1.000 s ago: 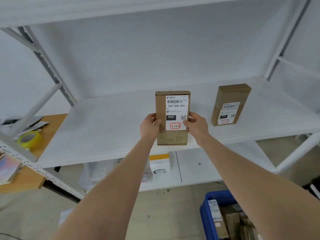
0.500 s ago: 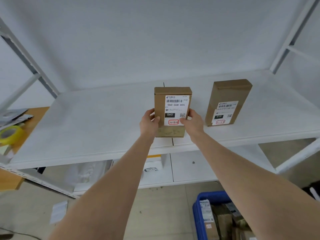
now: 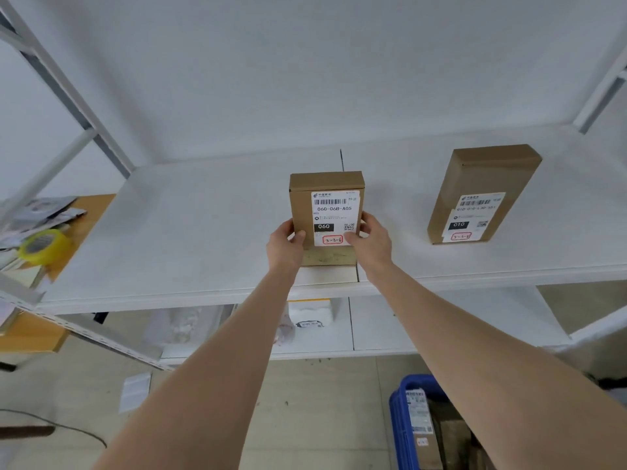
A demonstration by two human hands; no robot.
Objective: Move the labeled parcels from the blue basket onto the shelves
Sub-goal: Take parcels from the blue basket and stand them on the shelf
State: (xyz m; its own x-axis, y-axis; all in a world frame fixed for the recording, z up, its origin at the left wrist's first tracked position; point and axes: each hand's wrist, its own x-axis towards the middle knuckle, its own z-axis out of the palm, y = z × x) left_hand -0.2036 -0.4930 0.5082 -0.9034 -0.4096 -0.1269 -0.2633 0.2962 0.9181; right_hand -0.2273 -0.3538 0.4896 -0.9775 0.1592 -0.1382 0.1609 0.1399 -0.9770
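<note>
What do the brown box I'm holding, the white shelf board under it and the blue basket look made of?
Brown labeled box: cardboard, matte kraft brown, folded flap edge on top; white paper label.
White shelf board: probably painted or laminated board, matte; core not visible.
Blue basket: likely moulded plastic, smooth, uniform colour.

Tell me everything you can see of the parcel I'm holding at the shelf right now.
The parcel is a slim, closed brown cardboard box, upright, its white label facing the camera: barcode, 060-06B-A05, a black 060 block, a QR code, red-boxed handwritten 3-3-6. Its base seems to sit near the front edge of the white shelf. The left hand grips its left side, the right hand its right, low down.
</note>
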